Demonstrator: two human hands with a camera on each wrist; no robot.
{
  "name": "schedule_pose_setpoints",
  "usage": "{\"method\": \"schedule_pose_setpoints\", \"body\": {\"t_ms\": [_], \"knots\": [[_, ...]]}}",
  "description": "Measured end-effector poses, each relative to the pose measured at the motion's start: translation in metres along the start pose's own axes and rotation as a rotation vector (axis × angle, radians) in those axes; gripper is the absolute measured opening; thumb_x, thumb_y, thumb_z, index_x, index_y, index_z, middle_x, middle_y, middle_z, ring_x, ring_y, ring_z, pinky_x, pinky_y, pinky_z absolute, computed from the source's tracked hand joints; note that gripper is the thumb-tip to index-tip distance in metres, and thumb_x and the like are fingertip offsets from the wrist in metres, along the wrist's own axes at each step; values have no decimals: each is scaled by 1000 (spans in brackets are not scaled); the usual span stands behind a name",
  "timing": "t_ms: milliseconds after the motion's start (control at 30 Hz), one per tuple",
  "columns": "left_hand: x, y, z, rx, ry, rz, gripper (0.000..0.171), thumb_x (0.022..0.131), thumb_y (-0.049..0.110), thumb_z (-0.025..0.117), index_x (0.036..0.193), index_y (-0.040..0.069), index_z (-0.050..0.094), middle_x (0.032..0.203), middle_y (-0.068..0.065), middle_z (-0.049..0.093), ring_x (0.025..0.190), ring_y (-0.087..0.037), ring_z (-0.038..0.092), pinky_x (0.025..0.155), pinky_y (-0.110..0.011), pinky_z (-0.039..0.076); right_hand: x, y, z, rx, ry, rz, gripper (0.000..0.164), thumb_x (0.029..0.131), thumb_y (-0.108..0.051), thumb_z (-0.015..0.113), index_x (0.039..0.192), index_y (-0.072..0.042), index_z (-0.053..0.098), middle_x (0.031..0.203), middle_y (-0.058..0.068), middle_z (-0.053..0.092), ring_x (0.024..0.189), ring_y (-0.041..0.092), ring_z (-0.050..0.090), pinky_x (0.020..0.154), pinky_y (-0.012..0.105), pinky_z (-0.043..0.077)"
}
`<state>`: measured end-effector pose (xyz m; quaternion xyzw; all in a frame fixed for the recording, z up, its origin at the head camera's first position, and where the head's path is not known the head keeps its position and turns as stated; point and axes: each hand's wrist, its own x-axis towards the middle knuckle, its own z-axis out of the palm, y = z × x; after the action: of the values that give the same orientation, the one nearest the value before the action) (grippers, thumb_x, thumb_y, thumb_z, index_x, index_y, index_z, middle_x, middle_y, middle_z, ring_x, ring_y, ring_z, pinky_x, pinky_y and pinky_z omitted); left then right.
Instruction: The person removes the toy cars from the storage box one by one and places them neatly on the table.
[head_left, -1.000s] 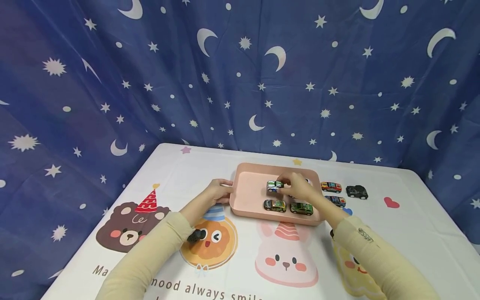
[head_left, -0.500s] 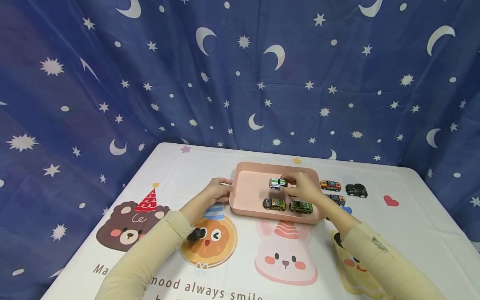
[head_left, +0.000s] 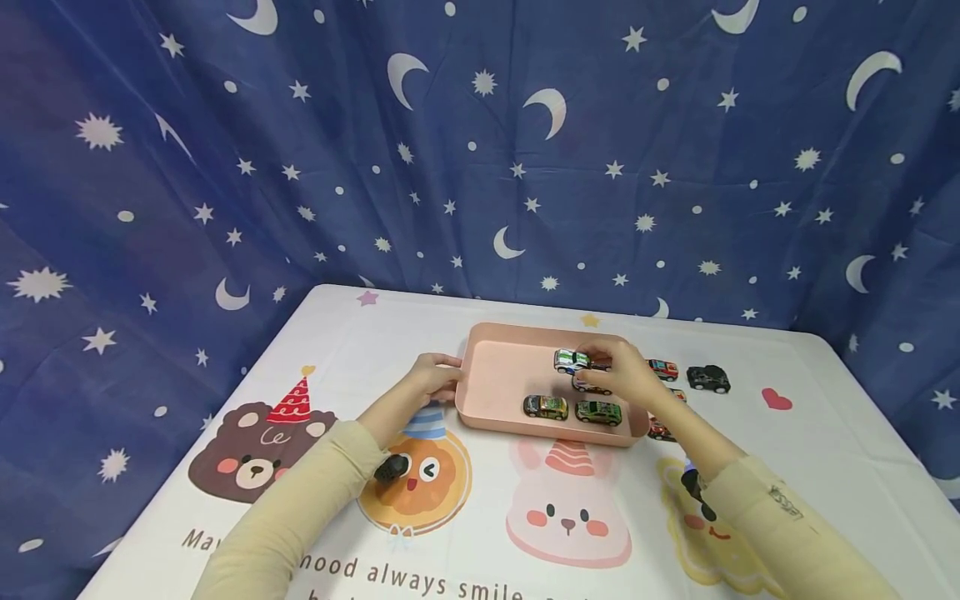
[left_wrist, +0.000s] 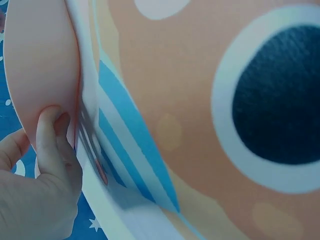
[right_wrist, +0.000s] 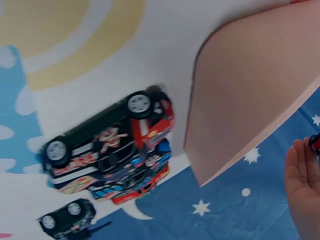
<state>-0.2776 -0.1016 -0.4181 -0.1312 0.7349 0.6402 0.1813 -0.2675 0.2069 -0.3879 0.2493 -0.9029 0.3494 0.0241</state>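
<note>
My left hand (head_left: 435, 377) pinches the left wall of a pink tray (head_left: 487, 375); the left wrist view shows fingers against the tray's outer side. Over the tray, my right hand (head_left: 628, 375) holds a white toy car (head_left: 572, 361) with green stripes between thumb and fingers. Just below it, another toy car (head_left: 591, 383) is partly covered by that hand. Two more sit along the tray's near side: a yellow and black toy car (head_left: 546, 407) and a green toy car (head_left: 598, 412). The right wrist view catches only the hand's edge and a sliver of a toy car.
Right of the tray stand several toy cars, including a red and orange car (head_left: 663, 369) and a black car (head_left: 708, 378). My right forearm partly hides some. A white cartoon tablecloth (head_left: 360, 333) covers the table, with a blue starry curtain (head_left: 420, 183) behind.
My right hand has moved to the right over the tray, carrying the white and green toy car. My left hand stays on the tray's wall.
</note>
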Motion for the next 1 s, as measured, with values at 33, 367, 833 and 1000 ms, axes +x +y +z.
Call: {"method": "schedule_pose_setpoints", "body": {"t_ms": [33,367,833,1000], "knots": [[0,0,0,0,-1,2,38,87,-3,55,125,-6,52,89,-14,65,64,-11,63,54,-20,58,-2,1,-2,-7,2,16,33,84,-8,69,113,6,62,112,23,62,104,39,60,91,49,53],[-3,1,-1,42,9,4,38,86,-2,56,124,-4,54,86,-12,65,57,-9,61,49,-17,55,-17,12,-20,-37,0,96,39,86,-10,67,119,9,57,116,28,60,108,44,57,95,53,50],[-1,0,-2,50,3,4,37,85,-3,56,123,-5,53,86,-12,64,55,-8,60,47,-17,54,-42,25,-39,-129,-2,74,39,85,-3,67,120,10,56,118,29,59,106,44,58,91,53,52],[1,1,-1,38,4,-5,37,85,-2,57,122,-4,54,83,-10,63,56,-8,60,47,-16,54,-49,28,-47,-145,22,64,38,84,-5,68,118,8,58,115,27,61,104,43,60,88,53,52]]}}
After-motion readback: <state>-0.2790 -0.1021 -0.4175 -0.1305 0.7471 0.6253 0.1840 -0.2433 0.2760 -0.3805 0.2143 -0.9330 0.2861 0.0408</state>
